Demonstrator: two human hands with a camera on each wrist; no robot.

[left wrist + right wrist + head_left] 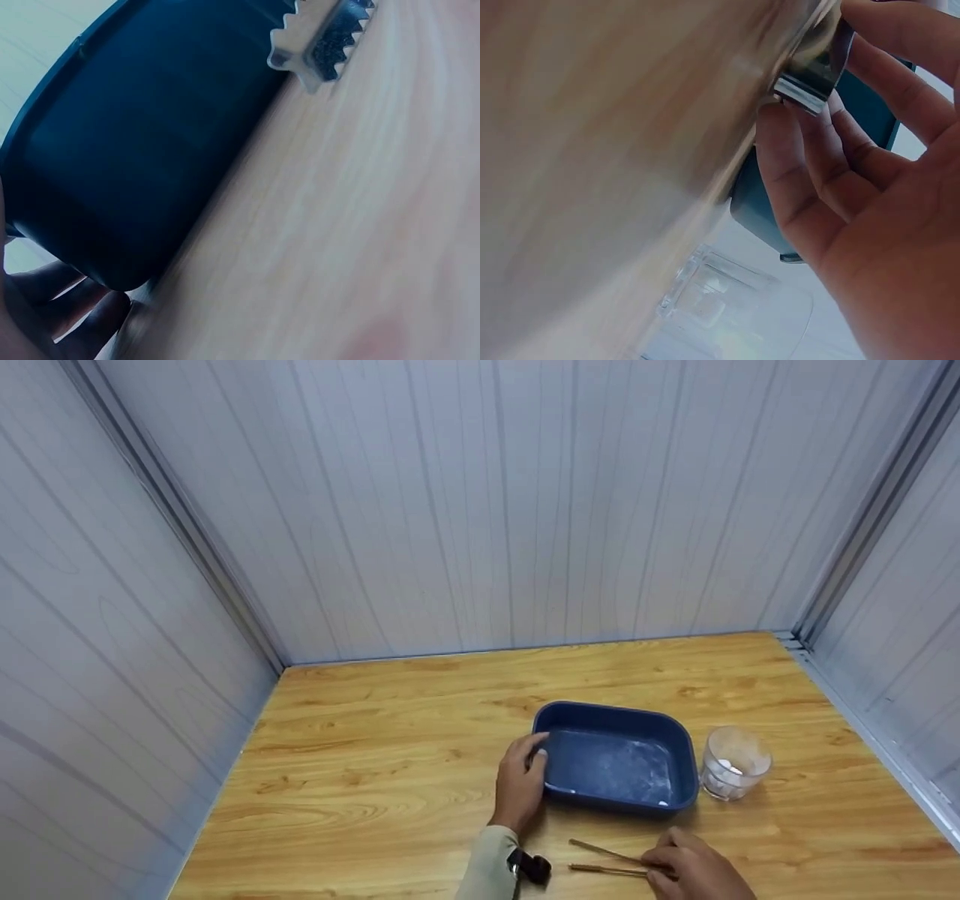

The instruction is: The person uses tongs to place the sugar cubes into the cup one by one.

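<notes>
A dark blue rectangular basin [600,769] rests on the wooden table, with whitish smears on its floor. At its left end my left hand [519,781] grips the wall, fingers round the corner in the left wrist view. Nearer to me, metal tongs [606,871] with toothed tips [300,34] lie low over the table, their two arms slightly apart, pointing left. My right hand [694,864] pinches the bent end of the tongs [814,71] between thumb and fingers. Nothing shows between the tong tips.
A clear glass [739,757] with white pieces at its bottom stands just right of the basin. Pale panelled walls [480,510] enclose the table [360,750] at the back and both sides. A dark strapped device [534,867] sits on my left wrist.
</notes>
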